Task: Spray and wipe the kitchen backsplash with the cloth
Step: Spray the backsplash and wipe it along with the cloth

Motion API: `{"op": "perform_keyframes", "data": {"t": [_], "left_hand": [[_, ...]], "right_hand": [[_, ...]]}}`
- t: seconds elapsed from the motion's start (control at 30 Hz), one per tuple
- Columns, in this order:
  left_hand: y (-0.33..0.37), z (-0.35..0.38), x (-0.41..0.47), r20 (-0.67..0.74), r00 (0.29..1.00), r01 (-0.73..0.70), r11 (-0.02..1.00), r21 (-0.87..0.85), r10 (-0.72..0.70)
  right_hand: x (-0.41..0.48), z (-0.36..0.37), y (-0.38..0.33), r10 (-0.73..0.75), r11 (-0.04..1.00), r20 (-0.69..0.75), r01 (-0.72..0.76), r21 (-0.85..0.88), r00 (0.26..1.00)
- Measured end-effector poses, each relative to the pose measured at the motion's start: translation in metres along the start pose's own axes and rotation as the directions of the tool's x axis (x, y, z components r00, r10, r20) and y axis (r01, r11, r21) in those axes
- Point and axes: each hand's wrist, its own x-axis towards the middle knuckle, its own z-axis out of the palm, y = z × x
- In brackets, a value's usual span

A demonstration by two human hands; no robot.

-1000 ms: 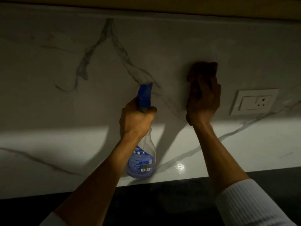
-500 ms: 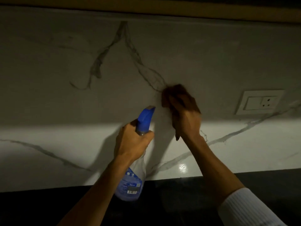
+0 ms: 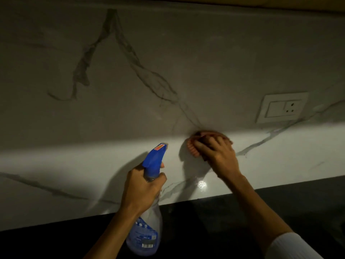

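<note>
In the head view, the white marble backsplash with grey veins [image 3: 186, 62] fills most of the frame, its upper part in shadow and a lit band across the middle. The right hand [image 3: 218, 156] presses a bunched pinkish-orange cloth [image 3: 192, 149] flat against the backsplash at centre frame, fingers spread and curled over it, just at the shadow's edge. The left hand [image 3: 141, 189] grips the neck of a clear plastic spray bottle with a blue trigger head [image 3: 147, 227], lower centre. The bottle's long axis runs nearly upright, leaning slightly right, with the nozzle pointing up-right at the backsplash beside the cloth.

Wiping looks under way: a wet gleam sits below the cloth. How much is already wiped cannot be told. The shadowed left stretch and the area around the white socket plate [image 3: 281, 107], right of centre, probably remain.
</note>
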Motion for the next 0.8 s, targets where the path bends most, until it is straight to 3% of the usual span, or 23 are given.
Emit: {"op": "perform_keyframes", "data": {"t": [0.03,0.1,0.2,0.27,0.37,0.47,0.57,0.67,0.73,0.8], "left_hand": [[-0.004,-0.001,0.0,0.005,1.0,0.006,1.0,0.019,-0.006],[-0.009,-0.001,-0.001,-0.005,1.0,0.025,0.998,0.049,-0.025],[-0.017,0.0,0.0,-0.069,0.996,0.062,0.993,0.096,-0.056],[-0.021,0.001,-0.001,-0.069,0.994,0.088,0.991,0.096,-0.082],[-0.03,0.002,-0.002,-0.021,0.991,0.136,0.988,0.075,-0.135],[-0.039,0.001,-0.006,-0.008,0.983,0.185,0.978,0.097,-0.185],[-0.047,-0.001,-0.01,-0.014,0.978,0.206,0.966,0.154,-0.207],[-0.049,-0.008,-0.013,0.012,0.98,0.194,0.96,0.202,-0.201],[-0.048,-0.013,-0.016,0.086,0.974,0.185,0.956,0.226,-0.209],[-0.049,-0.015,-0.02,0.13,0.966,0.183,0.948,0.259,-0.222]], "right_hand": [[0.001,-0.006,0.01,0.136,0.988,-0.075,-0.129,0.087,0.988],[0.012,-0.017,0.021,0.409,0.897,-0.22,-0.346,0.276,0.885],[0.037,-0.019,0.014,0.623,0.763,-0.316,-0.466,0.448,0.715],[0.048,-0.013,-0.007,0.607,0.781,-0.387,-0.432,0.451,0.694],[0.05,0.007,-0.044,0.377,0.923,-0.469,-0.282,0.261,0.798],[0.021,0.039,-0.065,0.035,0.998,-0.269,-0.021,0.052,0.962],[-0.03,0.061,-0.063,-0.141,0.99,0.108,0.142,0.002,0.984],[-0.071,0.07,-0.049,-0.043,0.999,0.242,0.036,0.034,0.969],[-0.095,0.075,-0.041,0.123,0.985,0.228,-0.147,0.093,0.966],[-0.118,0.08,-0.041,0.35,0.9,0.239,-0.396,0.182,0.906]]}}
